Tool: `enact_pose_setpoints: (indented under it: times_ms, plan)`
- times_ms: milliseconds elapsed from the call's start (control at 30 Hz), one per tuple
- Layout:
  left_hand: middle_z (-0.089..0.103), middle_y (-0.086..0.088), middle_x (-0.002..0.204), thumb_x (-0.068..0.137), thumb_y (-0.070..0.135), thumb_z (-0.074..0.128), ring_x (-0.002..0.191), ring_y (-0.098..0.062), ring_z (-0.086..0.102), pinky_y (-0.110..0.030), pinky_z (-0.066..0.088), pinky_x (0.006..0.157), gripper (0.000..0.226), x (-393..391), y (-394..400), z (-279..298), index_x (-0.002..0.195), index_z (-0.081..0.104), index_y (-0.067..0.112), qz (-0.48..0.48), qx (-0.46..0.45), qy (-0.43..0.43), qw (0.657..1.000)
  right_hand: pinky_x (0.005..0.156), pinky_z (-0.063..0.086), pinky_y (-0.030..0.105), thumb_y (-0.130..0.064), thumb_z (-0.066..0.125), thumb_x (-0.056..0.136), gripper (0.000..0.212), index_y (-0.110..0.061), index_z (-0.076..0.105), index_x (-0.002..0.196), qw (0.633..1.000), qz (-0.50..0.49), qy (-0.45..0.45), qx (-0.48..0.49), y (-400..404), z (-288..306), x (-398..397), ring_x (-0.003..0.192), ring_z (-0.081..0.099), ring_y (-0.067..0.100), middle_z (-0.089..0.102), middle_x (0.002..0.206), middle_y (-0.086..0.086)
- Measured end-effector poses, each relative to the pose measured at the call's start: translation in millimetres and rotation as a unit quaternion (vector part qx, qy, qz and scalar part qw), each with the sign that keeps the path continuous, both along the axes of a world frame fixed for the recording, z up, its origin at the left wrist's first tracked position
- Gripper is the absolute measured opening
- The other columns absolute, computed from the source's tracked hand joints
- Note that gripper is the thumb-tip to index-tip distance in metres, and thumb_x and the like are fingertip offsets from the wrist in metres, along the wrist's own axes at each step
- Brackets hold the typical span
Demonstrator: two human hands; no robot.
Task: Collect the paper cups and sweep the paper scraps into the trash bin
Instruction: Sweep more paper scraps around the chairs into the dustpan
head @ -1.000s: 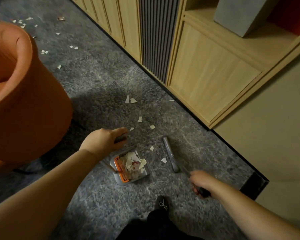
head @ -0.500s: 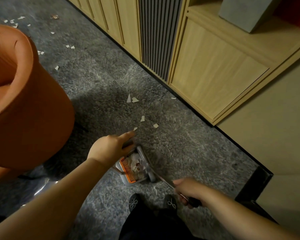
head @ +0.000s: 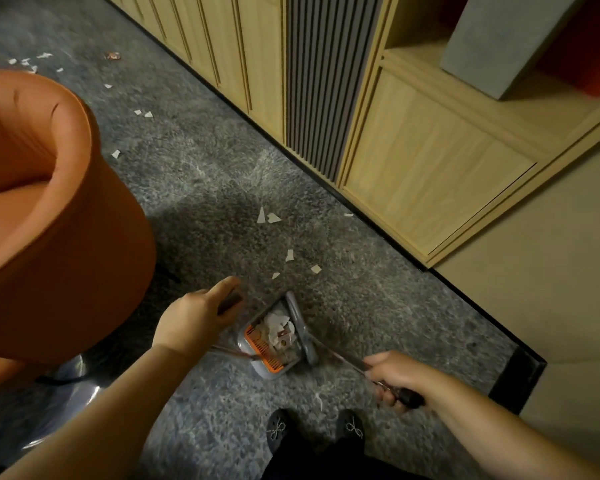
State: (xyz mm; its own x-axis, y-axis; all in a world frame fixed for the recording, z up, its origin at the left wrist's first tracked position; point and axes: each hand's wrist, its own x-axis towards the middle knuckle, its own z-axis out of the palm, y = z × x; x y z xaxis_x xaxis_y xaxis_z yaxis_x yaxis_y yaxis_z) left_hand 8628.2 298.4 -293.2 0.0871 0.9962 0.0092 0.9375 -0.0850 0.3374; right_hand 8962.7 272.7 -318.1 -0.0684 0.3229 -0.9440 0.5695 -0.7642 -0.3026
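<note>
Looking down from head height, two bare forearms reach toward a mottled grey carpet floor [head: 194, 188] with a short, fuzzy pile. The left hand [head: 196, 318] curls its fingers round a dark handle [head: 230, 302], index finger stretched forward along it. That handle belongs to a small grey plastic dustpan [head: 274, 336] lying on the floor between the two hands, box-shaped, with an orange comb-like strip along its near edge. Torn white paper scraps [head: 278, 327] with jagged edges are heaped inside it. The right hand [head: 394, 379] grips the thin dark handle of a broom [head: 303, 332], whose narrow grey head rests against the dustpan's right side.

More scraps [head: 289, 255] lie loose on the carpet just beyond the dustpan, small triangles and slivers, and another scatter sits far off near the top left corner of the floor. A large rounded orange armchair [head: 49, 220] with a smooth curved back fills the left side. Pale wood-grain cabinets [head: 426, 178] with a ribbed grey panel run along the floor's far edge. Dark shoes [head: 278, 429] with small bow-shaped decorations show at the bottom.
</note>
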Motion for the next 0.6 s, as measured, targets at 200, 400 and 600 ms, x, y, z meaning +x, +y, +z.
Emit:
enact_pose_setpoints:
  times_ms: [200, 400, 600]
  plan:
    - [0.067, -0.004, 0.082, 0.091, 0.04, 0.062, 0.065, -0.026, 0.062, -0.032, 0.047, 0.049, 0.039, -32.9, 12.5, 8.0, 0.128, 0.055, 0.031, 0.023, -0.002, -0.009, 1.0, 0.036, 0.03, 0.014, -0.01, 0.043, 0.1, 0.052, -0.022, 0.028, 0.148, 0.997, -0.077, 0.004, 0.028, 23.2, 11.5, -28.0, 0.036, 0.042, 0.008, 0.049, 0.057, 0.005]
    - [0.067, -0.004, 0.089, 0.093, 0.045, 0.057, 0.07, -0.025, 0.062, -0.032, 0.047, 0.052, 0.045, -62.8, 31.0, 4.9, 0.135, 0.05, 0.032, 0.035, -0.003, 0.011, 0.999, 0.035, 0.031, 0.018, -0.01, 0.045, 0.1, 0.053, -0.021, 0.028, 0.149, 0.993, -0.109, 0.007, 0.033, 64.2, 25.6, -35.9, 0.04, 0.041, 0.01, 0.05, 0.061, 0.006]
    - [0.068, -0.005, 0.089, 0.09, 0.045, 0.061, 0.069, -0.03, 0.064, -0.028, 0.042, 0.049, 0.044, -84.8, 73.5, -1.8, 0.132, 0.055, 0.032, 0.019, 0.029, 0.044, 0.998, 0.036, 0.029, 0.019, -0.01, 0.043, 0.101, 0.051, -0.018, 0.027, 0.149, 0.991, -0.126, 0.008, 0.049, 111.0, 18.8, -37.0, 0.045, 0.04, 0.011, 0.049, 0.064, 0.008]
